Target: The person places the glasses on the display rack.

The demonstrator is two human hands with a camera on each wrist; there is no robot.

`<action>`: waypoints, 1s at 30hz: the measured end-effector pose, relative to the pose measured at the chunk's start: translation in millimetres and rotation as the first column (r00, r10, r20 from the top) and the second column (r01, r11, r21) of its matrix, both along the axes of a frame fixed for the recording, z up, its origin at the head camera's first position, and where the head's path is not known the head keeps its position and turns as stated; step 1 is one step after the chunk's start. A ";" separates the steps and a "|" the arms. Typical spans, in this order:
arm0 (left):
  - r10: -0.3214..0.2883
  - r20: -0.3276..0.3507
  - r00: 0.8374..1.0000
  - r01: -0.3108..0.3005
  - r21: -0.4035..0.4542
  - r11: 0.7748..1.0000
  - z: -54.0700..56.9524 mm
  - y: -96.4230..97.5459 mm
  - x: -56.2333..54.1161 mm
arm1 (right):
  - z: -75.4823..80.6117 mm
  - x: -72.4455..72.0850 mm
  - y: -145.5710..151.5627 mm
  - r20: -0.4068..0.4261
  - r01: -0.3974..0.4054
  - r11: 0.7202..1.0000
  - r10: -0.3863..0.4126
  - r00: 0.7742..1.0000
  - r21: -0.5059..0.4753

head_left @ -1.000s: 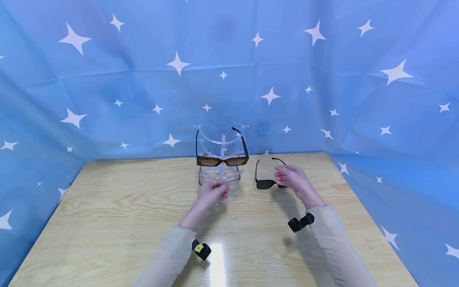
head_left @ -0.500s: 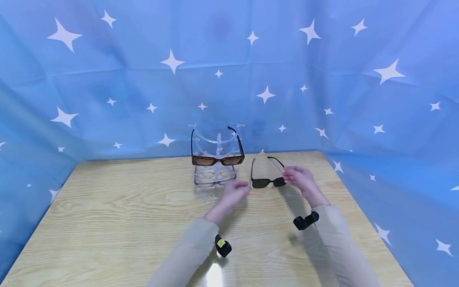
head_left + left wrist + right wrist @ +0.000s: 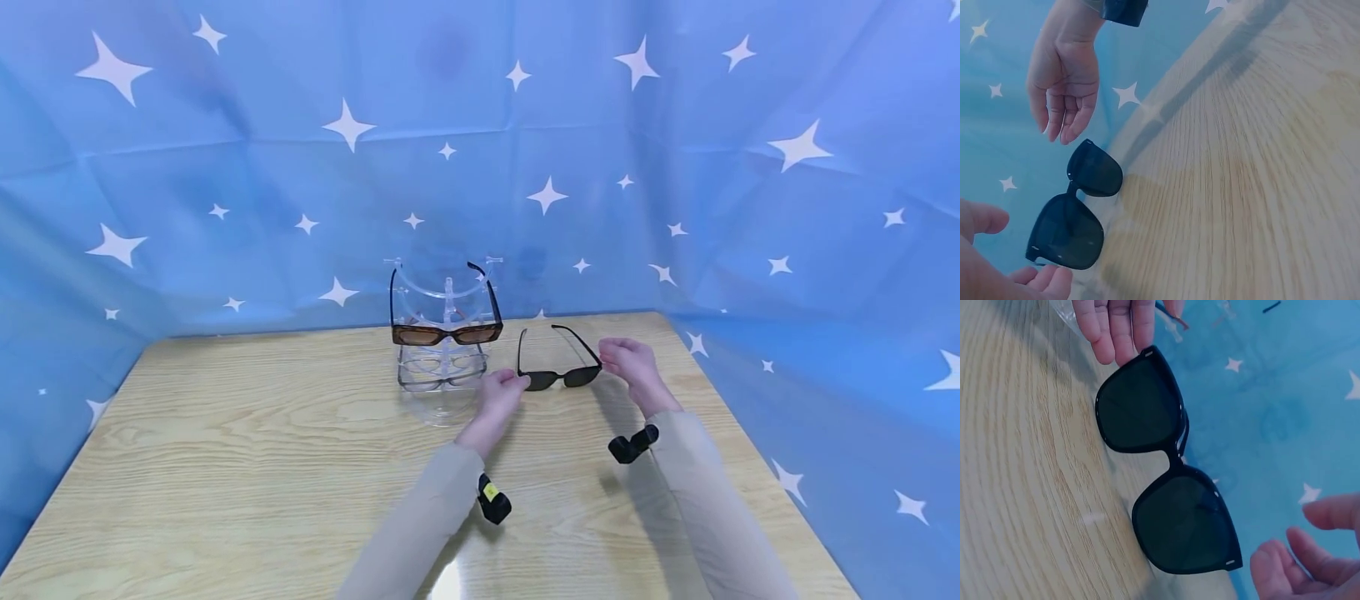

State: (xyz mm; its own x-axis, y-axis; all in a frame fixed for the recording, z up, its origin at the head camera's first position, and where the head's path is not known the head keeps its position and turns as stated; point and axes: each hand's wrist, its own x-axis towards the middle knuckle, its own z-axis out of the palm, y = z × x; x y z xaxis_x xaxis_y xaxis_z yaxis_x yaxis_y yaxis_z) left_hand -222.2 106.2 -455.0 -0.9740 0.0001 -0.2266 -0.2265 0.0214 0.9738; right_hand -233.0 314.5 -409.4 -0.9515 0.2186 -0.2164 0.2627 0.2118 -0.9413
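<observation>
Black sunglasses (image 3: 579, 377) with dark lenses stand on the wooden table, temples unfolded toward the back curtain. My left hand (image 3: 497, 398) is at their left corner; in the left wrist view its fingertips (image 3: 1057, 281) meet the frame's lower edge, while the thumb stays apart. Beside the right corner is my right hand (image 3: 633, 371), fingers loosely bent. The right wrist view puts its fingertips (image 3: 1272, 562) just off the hinge corner, with a gap between thumb and fingers. Neither hand grips the sunglasses.
Left of the sunglasses stands a clear acrylic eyewear stand (image 3: 448, 287). It bears tortoiseshell sunglasses (image 3: 447, 335) and clear-lensed glasses (image 3: 442, 384) below. Behind the wooden table (image 3: 262, 467) hangs a blue curtain (image 3: 420, 75) with white stars.
My left hand has moved right, from in front of the stand to the sunglasses' left corner. My right hand has shifted from over the right lens to outside the right corner.
</observation>
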 end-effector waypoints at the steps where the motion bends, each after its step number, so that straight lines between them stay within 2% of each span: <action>1: 0.012 0.002 1.000 -0.012 0.004 1.000 -0.8 1.2 -1.2 | -0.4 -2.0 -0.5 0.006 0.007 1.000 -0.007 1.000 0.005; 10: 0.067 0.031 0.997 -0.068 0.034 0.997 -6.1 8.2 -11.2 | -12.9 -19.8 2.4 0.050 0.072 0.997 -0.074 0.996 0.034; 16: 0.072 0.054 0.996 -0.074 0.037 0.997 -5.7 9.6 -15.6 | -26.1 -23.1 10.5 0.076 0.073 0.997 -0.075 0.994 0.023; 22: 0.091 0.065 0.994 -0.094 0.044 0.995 -6.4 10.6 -15.1 | -31.6 -16.3 18.0 0.069 0.059 0.997 -0.055 0.996 -0.047; 25: 0.101 0.065 0.993 -0.103 0.041 0.994 -7.0 11.3 -14.5 | -30.3 -9.8 22.0 0.063 0.023 0.994 -0.016 0.998 -0.107; 30: 0.075 0.092 0.993 -0.087 0.136 0.987 -4.7 11.7 -12.7 | -24.9 3.5 31.8 0.066 -0.054 0.983 0.067 0.996 -0.173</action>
State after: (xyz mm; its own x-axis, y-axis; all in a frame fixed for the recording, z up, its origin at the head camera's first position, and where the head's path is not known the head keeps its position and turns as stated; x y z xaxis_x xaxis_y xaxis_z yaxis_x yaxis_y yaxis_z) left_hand -234.9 117.9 -459.7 -0.9488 -0.0400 -0.3133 -0.3055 -0.1353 0.9425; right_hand -229.5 346.3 -434.3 -0.9427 0.1150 -0.3133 0.3220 0.0670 -0.9444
